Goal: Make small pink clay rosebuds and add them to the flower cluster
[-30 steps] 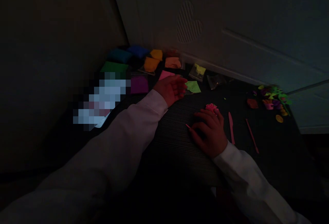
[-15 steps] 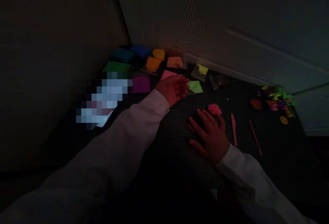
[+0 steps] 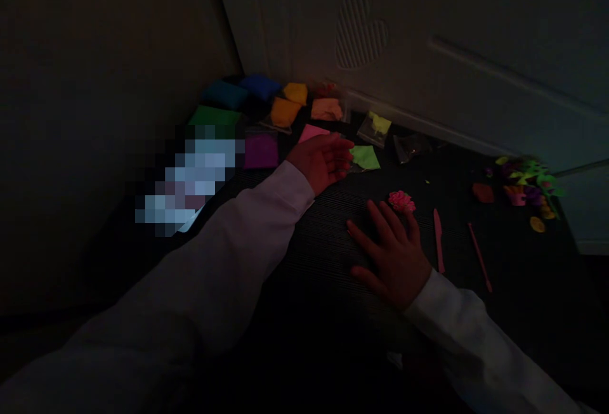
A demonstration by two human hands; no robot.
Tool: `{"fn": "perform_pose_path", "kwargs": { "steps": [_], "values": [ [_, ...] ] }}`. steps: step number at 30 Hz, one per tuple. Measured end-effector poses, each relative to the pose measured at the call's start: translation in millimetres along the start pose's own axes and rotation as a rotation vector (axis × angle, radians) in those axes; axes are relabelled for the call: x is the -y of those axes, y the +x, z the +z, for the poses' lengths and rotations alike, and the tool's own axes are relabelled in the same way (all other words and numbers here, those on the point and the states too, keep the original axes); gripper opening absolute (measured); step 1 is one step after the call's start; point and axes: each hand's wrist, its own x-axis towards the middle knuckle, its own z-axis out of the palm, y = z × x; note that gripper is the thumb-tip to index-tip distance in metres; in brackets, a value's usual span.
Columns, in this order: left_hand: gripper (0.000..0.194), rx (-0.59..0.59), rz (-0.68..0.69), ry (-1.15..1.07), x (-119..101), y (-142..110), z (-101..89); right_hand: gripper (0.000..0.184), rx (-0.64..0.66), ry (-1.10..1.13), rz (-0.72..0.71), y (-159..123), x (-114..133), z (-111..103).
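Observation:
In the dim head view my left hand (image 3: 323, 161) rests on its side on the dark table, fingers loosely curled and apart, with nothing visible in it. It lies beside a light green clay packet (image 3: 365, 157) and a pink clay packet (image 3: 314, 133). My right hand (image 3: 392, 255) is palm down with fingers spread on the tabletop; whatever lies under the palm is hidden. Just beyond its fingertips sits a pink ruffled clay flower (image 3: 402, 201). To its right lie a pink plastic knife (image 3: 438, 241) and a thin pink stick tool (image 3: 480, 257).
Purple (image 3: 261, 151), green (image 3: 215, 116), blue (image 3: 259, 86) and orange (image 3: 285, 111) clay packets line the back left. A bright blurred-out screen (image 3: 195, 179) stands left. Small colourful clay pieces (image 3: 528, 186) cluster at right. A pale panel with a striped heart (image 3: 360, 27) rises behind the table.
The view has shifted slightly. My right hand has moved a little, and a short pink sliver near its index finger is now almost wholly covered. My left hand stays in place.

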Motion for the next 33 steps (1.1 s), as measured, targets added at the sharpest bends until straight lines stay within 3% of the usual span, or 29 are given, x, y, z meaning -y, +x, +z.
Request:
{"fn": "perform_pose_path", "kwargs": {
  "steps": [4, 8, 13, 18, 22, 26, 31, 33],
  "values": [
    [0.026, -0.002, -0.005, -0.008, 0.0, 0.3, -0.6, 0.063, 0.035, 0.021, -0.077, -1.4, 0.6, 1.1],
    [0.026, -0.004, -0.006, -0.008, 0.1, 0.0, -0.2, 0.060, 0.003, 0.001, 0.001, -1.2, -3.7, 0.1],
    [0.026, -0.018, -0.007, -0.003, -0.2, -1.1, 1.0, 0.063, 0.095, 0.051, -0.133, -2.0, -3.3, -3.7],
    [0.026, -0.002, -0.010, 0.001, -0.5, -0.7, -0.6, 0.063, 0.023, 0.057, -0.026, -1.3, -4.1, -2.1],
    [0.029, 0.005, 0.005, 0.015, -0.4, -0.5, -1.5, 0.063, 0.080, 0.107, -0.117, -2.1, -3.3, -2.3],
    [0.030, 0.005, 0.008, 0.028, -0.3, -0.3, -2.2, 0.062, 0.030, 0.110, -0.026, -2.7, -4.7, -4.2],
    [0.032, 0.032, 0.019, 0.034, 0.0, -0.1, -3.7, 0.063, 0.128, 0.154, -0.124, -2.9, -3.6, -9.1],
    [0.032, 0.035, 0.020, 0.030, 0.1, -0.4, -3.5, 0.063, 0.089, 0.136, -0.070, -3.0, -3.6, -8.4]
  ]
}}
